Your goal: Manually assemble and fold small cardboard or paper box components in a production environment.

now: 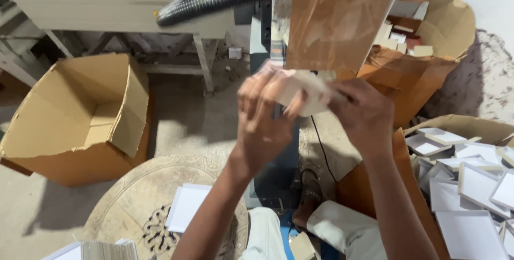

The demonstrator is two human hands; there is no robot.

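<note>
Both my hands are raised in front of me on a small white box piece (305, 93), blurred by motion. My left hand (265, 115) grips its left side with fingers curled over the top. My right hand (364, 115) holds its right side. Just above the piece hangs a wide strip of shiny brown tape or film (337, 16) coming down from the top of the view. Behind my hands stands a grey-blue machine column (261, 40).
An empty open cardboard box (80, 115) sits at left. A brown box with small pieces (417, 62) is at right rear. Several white box trays (471, 190) fill a carton at lower right. A round patterned stool top (134, 196) holds a white tray (187, 206). A corrugated hose (214, 0) runs above.
</note>
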